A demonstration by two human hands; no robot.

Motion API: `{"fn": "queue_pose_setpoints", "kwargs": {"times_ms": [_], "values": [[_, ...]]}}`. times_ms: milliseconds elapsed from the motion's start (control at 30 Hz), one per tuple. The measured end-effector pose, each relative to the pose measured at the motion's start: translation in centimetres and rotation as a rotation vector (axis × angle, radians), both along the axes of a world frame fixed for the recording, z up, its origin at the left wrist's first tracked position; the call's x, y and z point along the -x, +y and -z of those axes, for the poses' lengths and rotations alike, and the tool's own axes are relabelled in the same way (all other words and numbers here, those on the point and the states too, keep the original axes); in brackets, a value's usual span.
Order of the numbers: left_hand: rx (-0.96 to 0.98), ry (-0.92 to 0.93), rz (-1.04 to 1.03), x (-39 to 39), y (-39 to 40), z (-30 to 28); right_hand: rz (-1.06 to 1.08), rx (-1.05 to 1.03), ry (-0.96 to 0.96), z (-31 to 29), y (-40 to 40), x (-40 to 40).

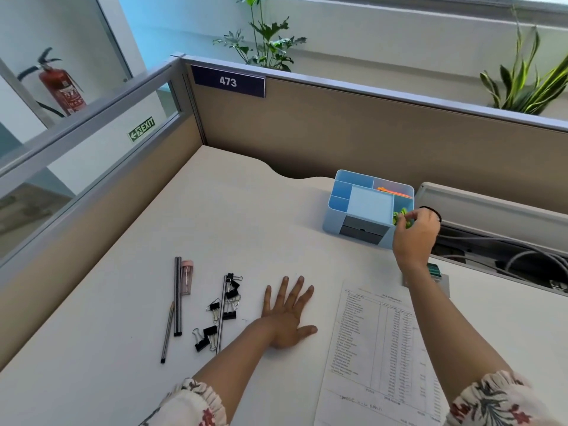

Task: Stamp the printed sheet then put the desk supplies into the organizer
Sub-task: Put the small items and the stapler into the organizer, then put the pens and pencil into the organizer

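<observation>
Right hand at organizer, left hand flat on surface.
Pencils (176, 302) and binder clips (222, 305) lie loose at left; left hand (287, 315) splayed flat, holding nothing; printed sheet (378, 348) lies just right of it; right hand (413, 233) pinches small green items (399, 217) over the blue organizer's (344, 210) right compartment.

Smooth matt white worktop (233, 216). Glossy pale-blue plastic organizer (338, 207) with darker grey drawer fronts. Thin white paper printed sheet (378, 348), matt. Black metal binder clips (229, 299) with shiny wire handles. Fabric-faced tan partition (353, 130), metal-trimmed. Soft floral cloth sleeves (190, 404).
</observation>
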State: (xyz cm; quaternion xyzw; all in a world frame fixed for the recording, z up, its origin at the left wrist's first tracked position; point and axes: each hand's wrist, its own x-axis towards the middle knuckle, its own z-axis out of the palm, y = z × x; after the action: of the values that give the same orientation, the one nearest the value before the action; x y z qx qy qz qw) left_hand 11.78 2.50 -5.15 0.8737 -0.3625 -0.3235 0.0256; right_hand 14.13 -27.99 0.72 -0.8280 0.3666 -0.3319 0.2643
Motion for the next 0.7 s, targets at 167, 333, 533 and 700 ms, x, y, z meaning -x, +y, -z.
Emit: {"fn": "queue_pose_setpoints", "kwargs": {"times_ms": [167, 333, 533, 700], "values": [[0.015, -0.012, -0.006, 0.1, 0.1, 0.1, -0.015, 0.004, -0.037, -0.2, 1.1, 0.9], [0.059, -0.025, -0.026, 0.2, 0.3, 0.2, -0.096, -0.011, -0.056, -0.5, 4.4, 2.4], [0.369, 0.014, -0.199, 1.1, 1.6, 0.5, -0.229, -0.129, -0.109, -0.1, 10.3, 4.6], [0.723, -0.068, -0.470, 1.6, 4.0, -0.3, -0.343, -0.218, -0.099, 1.4, 16.6, 5.2]]}}
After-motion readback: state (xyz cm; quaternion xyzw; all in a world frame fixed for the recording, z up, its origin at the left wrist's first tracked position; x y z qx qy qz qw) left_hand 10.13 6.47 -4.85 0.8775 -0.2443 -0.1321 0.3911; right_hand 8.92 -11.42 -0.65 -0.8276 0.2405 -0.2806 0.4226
